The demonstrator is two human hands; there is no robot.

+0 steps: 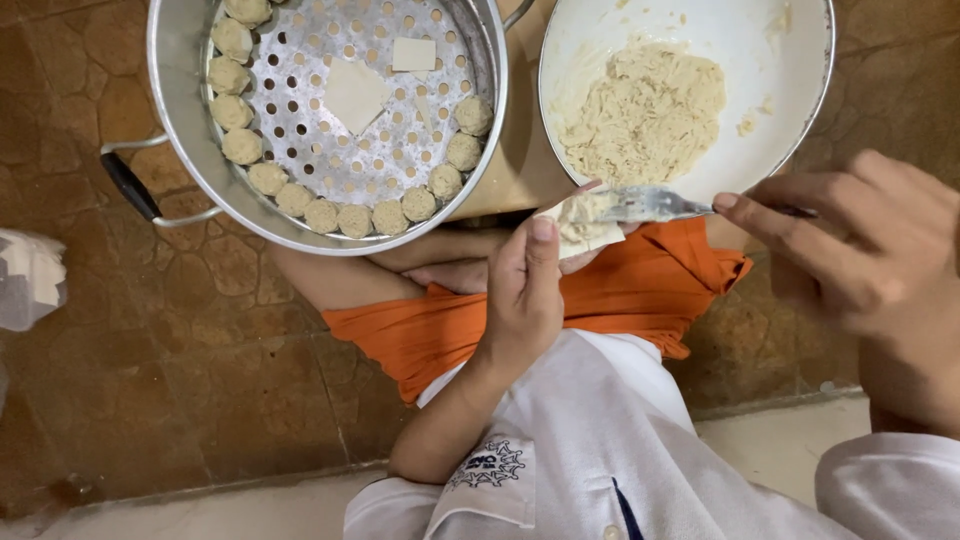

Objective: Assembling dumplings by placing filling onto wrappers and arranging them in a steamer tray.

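Note:
My left hand (525, 295) cups a thin pale dumpling wrapper (585, 225) just below the rim of a white bowl (790, 80) of shredded pale filling (640, 110). My right hand (850, 240) grips a metal fork (650, 205) by its handle. The fork's tines rest on the wrapper with a bit of filling on them. To the left stands a metal steamer pot (175, 130) with a perforated tray. Several shaped dumplings (355, 220) line the tray's edge, and two flat wrappers (355, 95) lie in its middle.
I sit on a brown patterned tile floor (200, 350), wearing orange shorts (640, 290) and a white shirt. The pot has a black-and-metal handle (130, 185) at its left. A white crumpled bag (30, 280) lies at the far left edge.

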